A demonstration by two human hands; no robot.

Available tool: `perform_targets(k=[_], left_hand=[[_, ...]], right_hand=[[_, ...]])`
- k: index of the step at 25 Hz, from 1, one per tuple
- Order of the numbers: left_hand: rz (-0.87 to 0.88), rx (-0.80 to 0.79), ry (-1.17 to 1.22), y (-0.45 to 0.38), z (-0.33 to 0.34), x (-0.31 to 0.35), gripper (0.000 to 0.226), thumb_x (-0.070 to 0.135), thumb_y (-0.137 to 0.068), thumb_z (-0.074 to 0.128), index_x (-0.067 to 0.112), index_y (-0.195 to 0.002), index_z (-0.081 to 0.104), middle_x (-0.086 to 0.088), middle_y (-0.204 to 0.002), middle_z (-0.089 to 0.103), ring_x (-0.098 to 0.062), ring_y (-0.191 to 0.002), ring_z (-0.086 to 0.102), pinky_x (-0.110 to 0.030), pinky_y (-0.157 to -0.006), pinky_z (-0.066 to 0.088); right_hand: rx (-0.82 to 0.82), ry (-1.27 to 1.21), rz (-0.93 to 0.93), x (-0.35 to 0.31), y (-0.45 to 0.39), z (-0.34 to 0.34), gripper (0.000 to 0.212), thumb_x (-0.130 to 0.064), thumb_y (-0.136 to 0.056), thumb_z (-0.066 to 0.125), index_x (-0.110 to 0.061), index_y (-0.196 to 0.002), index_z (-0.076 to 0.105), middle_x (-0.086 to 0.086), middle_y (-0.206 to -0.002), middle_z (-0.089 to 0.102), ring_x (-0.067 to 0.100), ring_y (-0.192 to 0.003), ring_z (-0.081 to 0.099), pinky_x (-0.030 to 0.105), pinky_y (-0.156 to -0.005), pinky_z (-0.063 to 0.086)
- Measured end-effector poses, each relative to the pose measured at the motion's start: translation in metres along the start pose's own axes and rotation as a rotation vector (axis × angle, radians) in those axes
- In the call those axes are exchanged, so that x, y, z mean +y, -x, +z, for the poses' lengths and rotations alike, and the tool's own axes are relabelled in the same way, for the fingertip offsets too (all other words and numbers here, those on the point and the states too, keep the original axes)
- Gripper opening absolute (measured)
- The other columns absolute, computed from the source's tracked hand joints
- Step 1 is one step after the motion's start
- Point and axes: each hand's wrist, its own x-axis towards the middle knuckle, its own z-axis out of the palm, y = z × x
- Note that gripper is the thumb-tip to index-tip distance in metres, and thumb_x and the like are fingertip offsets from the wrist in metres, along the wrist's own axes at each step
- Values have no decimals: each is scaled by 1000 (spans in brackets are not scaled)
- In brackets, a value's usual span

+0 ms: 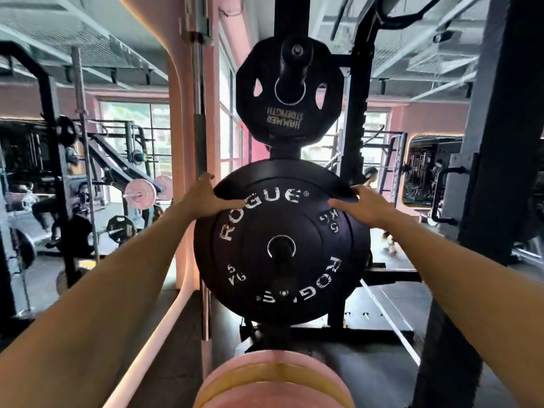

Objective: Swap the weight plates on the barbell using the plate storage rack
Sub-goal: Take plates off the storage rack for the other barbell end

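Observation:
A black ROGUE 5 kg bumper plate [282, 225] hangs on a storage peg [281, 248] of the black rack, in front of a larger black plate [203, 260]. My left hand [210, 198] grips its upper left rim, fingers curled over the edge and thumb on the face. My right hand [363, 204] holds the upper right rim the same way. Above, a black Hammer Strength plate [290, 119] sits on a higher peg [295, 58]. Pink and yellow plates [273, 381] sit lowest, near me.
A black rack upright [482, 201] stands close on the right. An upright barbell [200, 98] leans against the pink pillar on the left. Another rack with a loaded barbell [141, 191] stands at the far left. A person moves behind the rack at the right.

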Motion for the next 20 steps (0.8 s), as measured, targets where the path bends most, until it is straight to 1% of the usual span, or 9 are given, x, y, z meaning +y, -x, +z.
perform_targets(k=[2,4,6,8,10,12,14,16,20], left_hand=[[-22,-26,18,-12,13,-16,135,67,-50,87,11,-152,19,-10,-154,35,-31,-138,42,-46,-112,36],[-21,-22,9,-26,25,-33,134,80,-39,83,18,-146,32,-5,-143,48,-27,-130,51,-47,-108,43],[9,18,0,-41,39,-46,125,87,-33,78,25,-136,45,4,-128,54,-20,-121,56,-43,-102,47],[31,82,44,-43,48,-45,120,81,-35,83,21,-132,44,5,-123,52,-19,-117,55,-42,-99,47],[23,131,90,-43,54,-44,113,66,-41,91,16,-129,41,-1,-123,54,-24,-116,55,-41,-94,46],[13,131,91,-46,57,-47,109,61,-43,92,15,-126,39,-5,-125,57,-30,-118,56,-42,-93,46],[5,120,71,-48,57,-46,108,62,-43,91,15,-125,39,-8,-127,58,-33,-119,56,-42,-93,46],[8,121,97,-46,56,-44,105,56,-47,93,14,-126,38,-8,-128,58,-34,-120,55,-39,-90,43],[17,115,131,-30,49,-40,103,57,-45,93,18,-123,37,-7,-124,59,-32,-117,57,-41,-92,46]], right_hand=[[-19,-40,6,33,-43,23,115,-97,-39,62,-21,-126,59,-1,-118,66,22,-110,63,42,-96,51],[-12,-111,49,42,-55,35,125,-92,-32,70,-21,-132,49,-5,-124,61,19,-116,60,42,-99,49],[38,-176,95,27,-44,36,130,-83,-33,80,-18,-137,39,-5,-129,55,20,-121,55,41,-103,46],[76,-177,124,24,-42,40,126,-78,-34,83,-14,-136,43,-1,-128,57,22,-120,55,38,-99,46],[128,-163,117,29,-49,46,118,-84,-27,78,-19,-123,56,-4,-114,66,19,-108,62,31,-84,47],[128,-189,119,34,-58,50,115,-86,-20,76,-23,-115,62,-8,-105,69,14,-99,64,28,-78,45],[110,-191,131,36,-64,51,117,-87,-17,76,-24,-115,63,-10,-104,70,13,-100,65,28,-81,48],[105,-225,140,35,-61,48,116,-84,-17,80,-25,-116,63,-11,-105,70,13,-101,65,32,-89,51],[119,-273,136,24,-38,39,111,-73,-26,87,-22,-120,58,-6,-111,67,17,-104,63,38,-96,51]])
